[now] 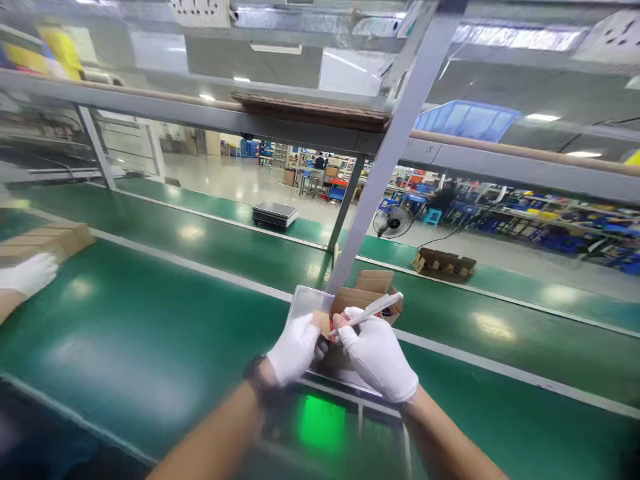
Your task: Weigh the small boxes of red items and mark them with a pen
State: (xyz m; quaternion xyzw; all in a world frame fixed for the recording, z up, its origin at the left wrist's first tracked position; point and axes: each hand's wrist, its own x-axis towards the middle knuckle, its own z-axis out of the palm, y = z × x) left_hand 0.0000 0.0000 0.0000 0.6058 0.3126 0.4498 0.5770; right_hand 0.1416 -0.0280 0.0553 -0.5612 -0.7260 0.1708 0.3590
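Right hand [379, 357] is gripping a white pen [367, 311] while left hand [296, 347] is pinching the small cardboard box [361, 301] at 12 o'clock, marking seemingly underway, needing a steadied flap.

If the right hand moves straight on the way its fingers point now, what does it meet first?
Most likely the left hand: the right hand, holding a pen, points left at it across the small cardboard box.

Glossy green belt [150, 320]; matt cardboard box [373, 293]; cloth gloves.
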